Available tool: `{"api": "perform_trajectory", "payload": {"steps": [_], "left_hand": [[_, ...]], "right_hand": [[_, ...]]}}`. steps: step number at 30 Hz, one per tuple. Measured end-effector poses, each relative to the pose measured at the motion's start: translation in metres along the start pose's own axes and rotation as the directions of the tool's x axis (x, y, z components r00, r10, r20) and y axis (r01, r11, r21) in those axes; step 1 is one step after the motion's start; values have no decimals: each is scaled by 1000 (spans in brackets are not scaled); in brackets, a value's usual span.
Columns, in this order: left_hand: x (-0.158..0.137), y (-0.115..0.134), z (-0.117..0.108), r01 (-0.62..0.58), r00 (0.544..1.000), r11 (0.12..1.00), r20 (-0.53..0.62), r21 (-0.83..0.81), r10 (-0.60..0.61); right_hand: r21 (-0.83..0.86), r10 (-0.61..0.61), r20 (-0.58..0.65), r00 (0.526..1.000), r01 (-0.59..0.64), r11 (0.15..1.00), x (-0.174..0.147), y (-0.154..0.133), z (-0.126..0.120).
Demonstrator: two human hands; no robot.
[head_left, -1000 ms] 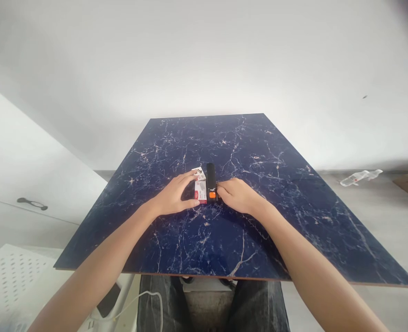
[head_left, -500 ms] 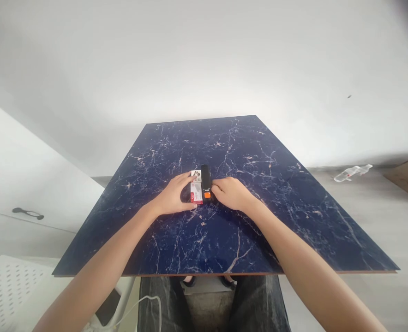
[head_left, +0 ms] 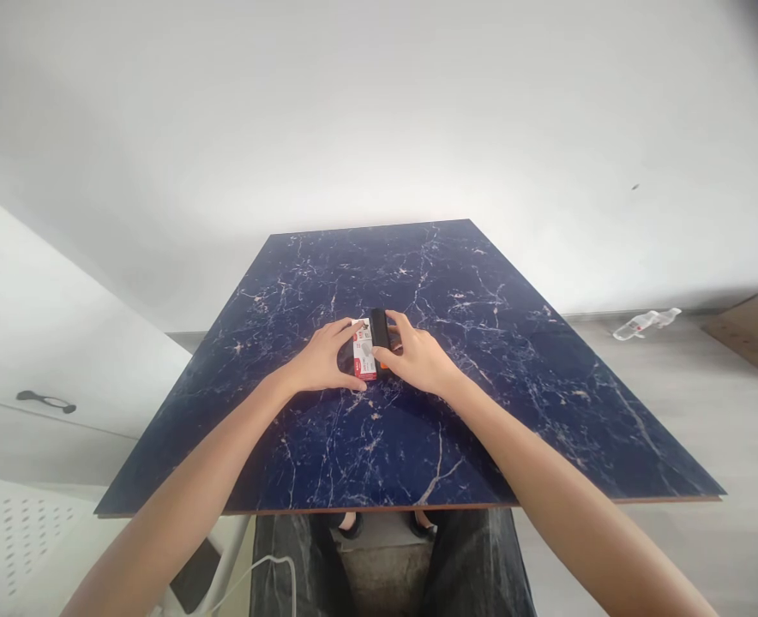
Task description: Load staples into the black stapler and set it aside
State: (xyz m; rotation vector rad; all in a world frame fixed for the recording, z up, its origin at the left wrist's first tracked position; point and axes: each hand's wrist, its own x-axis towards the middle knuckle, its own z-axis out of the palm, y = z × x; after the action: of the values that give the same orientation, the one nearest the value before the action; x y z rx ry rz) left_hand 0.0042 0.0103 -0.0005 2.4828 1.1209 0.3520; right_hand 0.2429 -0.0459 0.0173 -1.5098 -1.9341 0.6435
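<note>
Two small cartons lay end to end near the middle of the blue table [head_left: 366, 463], flat on its marbled top. The far carton [head_left: 365, 332] was mostly white with a dark printed picture; the near carton [head_left: 364, 366] was white with red at its near end and along one side, its print too small to read. Neither showed an opening, and their contents were hidden. Against their right side lay one black tool [head_left: 378, 323], long and narrow, with an orange patch [head_left: 384, 366] near its close end, partly covered by a thumb.

Two bare hands were at work. The left hand [head_left: 323, 356] curved around the cartons from the left, its forefinger at the far carton and its thumb at the near end of the near one. The right hand [head_left: 423, 357] arched over the tool, forefinger by its far end, thumb across it toward the cartons. Thumb and forefinger stood parted on both hands; I could not tell whether either one gripped.

On the floor to the right were one cardboard box [head_left: 753, 336], its inside out of sight, and a clear plastic bottle [head_left: 634, 326], contents unclear. One dark handle [head_left: 45, 401] showed at the left.
</note>
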Motion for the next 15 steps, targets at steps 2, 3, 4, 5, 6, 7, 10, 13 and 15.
{"api": "perform_trajectory", "payload": {"steps": [2,3,4,5,6,7,10,13,15], "left_hand": [[1,0,2,-2,1000,1000,-9,-21,1],[2,0,3,-10,1000,999,-16,-31,9],[4,1,4,-22,999,999,-24,-39,22],[7,2,5,-37,999,998,-31,-44,36],[10,3,7,-52,998,998,-38,-45,50],[16,6,10,-67,997,997,-45,-45,65],[44,20,21,-121,990,992,-74,-39,118],[92,45,39,-195,979,980,-65,-51,191],[133,66,55,-255,966,965,-53,-67,252]], "right_hand": [[-77,25,-29,999,-28,997,-2,-6,3],[-123,42,-46,998,-47,991,-2,-9,4],[-168,58,-61,996,-67,983,-3,-12,5],[-206,72,-74,995,-86,975,-3,-13,4],[-235,85,-83,993,-103,966,-3,-14,3],[-256,99,-94,991,-120,959,-3,-12,0],[-281,148,-146,978,-185,942,-4,4,-17],[-278,195,-229,954,-256,926,-7,36,-49],[-284,223,-288,931,-305,909,-8,62,-76]]}}
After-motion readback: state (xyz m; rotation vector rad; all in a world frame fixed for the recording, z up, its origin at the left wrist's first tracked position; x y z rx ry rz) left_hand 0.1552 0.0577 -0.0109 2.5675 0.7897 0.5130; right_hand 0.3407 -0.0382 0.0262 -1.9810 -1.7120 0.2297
